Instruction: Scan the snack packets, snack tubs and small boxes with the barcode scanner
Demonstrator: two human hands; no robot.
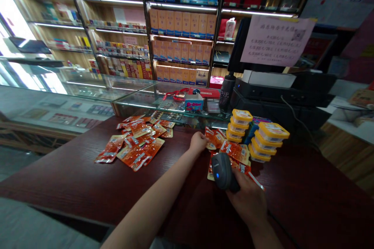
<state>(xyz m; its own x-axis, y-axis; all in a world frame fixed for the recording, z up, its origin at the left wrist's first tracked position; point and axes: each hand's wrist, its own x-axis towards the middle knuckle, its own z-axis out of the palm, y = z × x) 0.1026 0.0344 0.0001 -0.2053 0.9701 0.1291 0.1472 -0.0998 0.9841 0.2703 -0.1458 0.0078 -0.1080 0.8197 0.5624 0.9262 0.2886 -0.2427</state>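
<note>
A dark handheld barcode scanner is wrapped in the fingers of my right hand, with a small blue light showing on it. Farther forward, my left hand is closed at the left edge of an orange snack packet; its fingertips are partly hidden. More orange packets lie beneath and beyond the scanner, partly covered by it. On the left side of the counter spreads a loose heap of similar packets, some overlapping.
Two stacks of yellow-lidded tubs, a near one and a farther one, stand right of the packets on the dark counter. Behind are a glass display case, a small colourful box and a monitor with a pink notice. A scanner cable runs lower right.
</note>
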